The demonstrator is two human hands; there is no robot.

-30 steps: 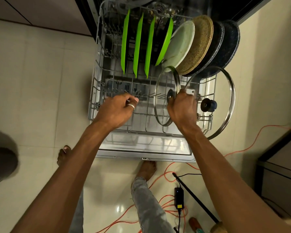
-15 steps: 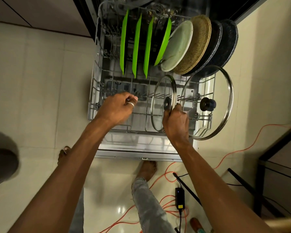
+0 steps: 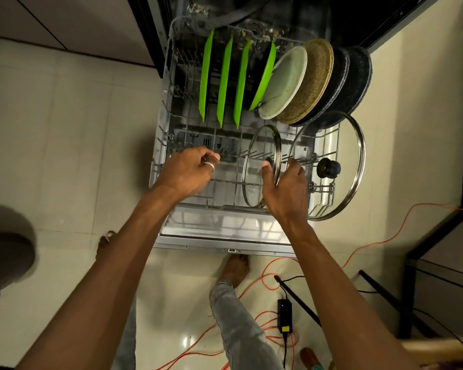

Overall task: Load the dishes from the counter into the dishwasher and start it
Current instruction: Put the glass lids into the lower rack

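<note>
**Small lid on edge in the rack**

The small glass lid [image 3: 255, 153] stands on its rim in the dishwasher rack [image 3: 159, 166]. Its long axis runs from 12 to 6 o'clock, with its faces toward 9 and 3. The right hand [image 3: 286, 190] grasps its edge, thumb on one face and fingers behind. At its 9 o'clock the left hand [image 3: 187, 173] curls over the tines; I cannot tell whether it grips them. A large glass lid [image 3: 330, 168] leans at 3 o'clock. Green plates [image 3: 225, 78] and round plates [image 3: 285, 84] stand at 12.
</note>
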